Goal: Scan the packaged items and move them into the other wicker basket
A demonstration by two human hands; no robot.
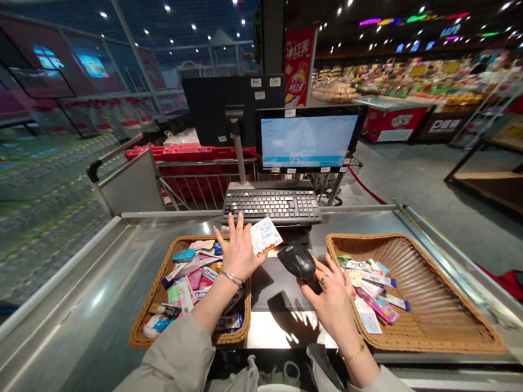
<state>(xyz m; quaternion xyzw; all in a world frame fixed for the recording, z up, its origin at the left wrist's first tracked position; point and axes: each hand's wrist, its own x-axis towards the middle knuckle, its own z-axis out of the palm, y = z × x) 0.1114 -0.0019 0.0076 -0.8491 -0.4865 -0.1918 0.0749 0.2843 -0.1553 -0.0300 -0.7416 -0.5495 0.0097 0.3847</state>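
The hands are apart above a steel checkout counter (71, 299). The left hand (241, 251) seems to pinch a flat printed packet (266, 235) by the thumb, over a wicker basket (161, 292). The right hand (334, 301) grips a black handheld barcode scanner (296, 260), beside a second wicker basket (433, 291).

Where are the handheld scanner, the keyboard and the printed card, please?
handheld scanner (296, 260), head view, top shell
keyboard (271, 206), head view, keys
printed card (266, 235), head view, printed face
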